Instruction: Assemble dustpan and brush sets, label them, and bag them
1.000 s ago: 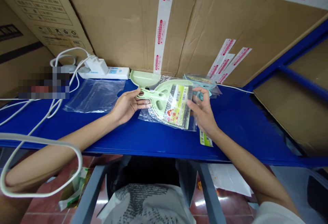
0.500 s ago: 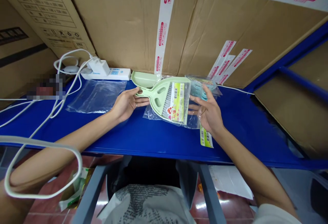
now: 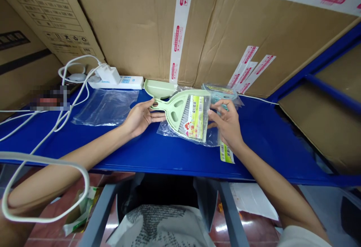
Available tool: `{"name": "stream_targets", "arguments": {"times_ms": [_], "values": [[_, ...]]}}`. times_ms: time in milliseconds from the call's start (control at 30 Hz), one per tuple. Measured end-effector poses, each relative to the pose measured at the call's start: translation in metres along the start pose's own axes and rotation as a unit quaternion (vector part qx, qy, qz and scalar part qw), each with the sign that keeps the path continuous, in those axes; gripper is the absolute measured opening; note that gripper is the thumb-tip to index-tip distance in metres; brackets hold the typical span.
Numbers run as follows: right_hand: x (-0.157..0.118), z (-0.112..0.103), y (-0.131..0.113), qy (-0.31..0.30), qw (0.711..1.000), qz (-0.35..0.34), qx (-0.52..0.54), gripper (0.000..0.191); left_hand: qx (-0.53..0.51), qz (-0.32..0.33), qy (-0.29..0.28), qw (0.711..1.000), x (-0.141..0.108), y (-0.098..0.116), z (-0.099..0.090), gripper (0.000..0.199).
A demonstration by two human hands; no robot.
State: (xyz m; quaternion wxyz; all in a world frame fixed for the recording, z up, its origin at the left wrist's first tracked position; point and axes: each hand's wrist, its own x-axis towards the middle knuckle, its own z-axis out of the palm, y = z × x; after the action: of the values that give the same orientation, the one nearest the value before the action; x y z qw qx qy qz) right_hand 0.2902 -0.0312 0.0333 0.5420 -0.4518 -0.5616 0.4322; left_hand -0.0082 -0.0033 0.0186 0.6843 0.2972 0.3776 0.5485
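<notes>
A light green dustpan point(image 3: 176, 110) with a grey-bristled brush and a yellow-green label card point(image 3: 196, 113) sits in clear plastic, raised over the blue table. My left hand point(image 3: 141, 118) pinches its handle between thumb and fingers. At the wide end, my right hand point(image 3: 227, 122) has its thumb and fingertips on the edge of the wrapping. Another green dustpan point(image 3: 160, 89) lies behind, against the cardboard. A light blue packaged item point(image 3: 218, 92) is behind my right hand. Under that hand, a second label card point(image 3: 227, 153) lies on the table.
The blue table point(image 3: 169, 156) holds a flat clear plastic bag point(image 3: 108, 107) at left. Behind the bag is a white power strip point(image 3: 131, 82) with a plugged adapter. White cables point(image 3: 60, 117) loop at the left, one crossing over my left forearm. Cardboard point(image 3: 135, 25) stands along the back.
My right hand's fingers have drawn in onto the wrapping edge, where they were more spread before. The wide end of the dustpan has dropped slightly toward me.
</notes>
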Motion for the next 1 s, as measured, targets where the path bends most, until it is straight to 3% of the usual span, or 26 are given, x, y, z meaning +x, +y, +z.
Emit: {"name": "stream_targets", "arguments": {"times_ms": [233, 367, 433, 633, 833, 1000], "values": [[0.001, -0.002, 0.003, -0.038, 0.998, -0.033, -0.03, 0.036, 0.004, 0.004, 0.004, 1.0, -0.003, 0.001, 0.004, 0.021], [0.002, -0.006, 0.004, -0.135, 0.988, -0.036, -0.068, 0.053, 0.005, 0.004, 0.004, 1.0, -0.003, 0.001, 0.005, 0.02], [0.003, -0.007, 0.006, -0.143, 0.983, -0.048, -0.106, 0.06, 0.005, 0.005, 0.006, 1.0, -0.003, 0.001, 0.006, 0.019], [0.003, -0.005, 0.013, -0.103, 0.973, -0.106, -0.178, 0.056, 0.004, -0.007, 0.014, 1.0, -0.004, 0.001, 0.009, 0.02], [0.001, -0.003, 0.005, -0.02, 0.998, -0.039, -0.049, 0.034, 0.001, 0.013, 0.002, 1.0, -0.003, 0.002, 0.004, 0.016], [0.005, -0.008, 0.001, 0.025, 1.0, -0.014, 0.0, 0.051, -0.001, 0.024, -0.007, 1.0, -0.002, 0.002, 0.002, 0.016]]}}
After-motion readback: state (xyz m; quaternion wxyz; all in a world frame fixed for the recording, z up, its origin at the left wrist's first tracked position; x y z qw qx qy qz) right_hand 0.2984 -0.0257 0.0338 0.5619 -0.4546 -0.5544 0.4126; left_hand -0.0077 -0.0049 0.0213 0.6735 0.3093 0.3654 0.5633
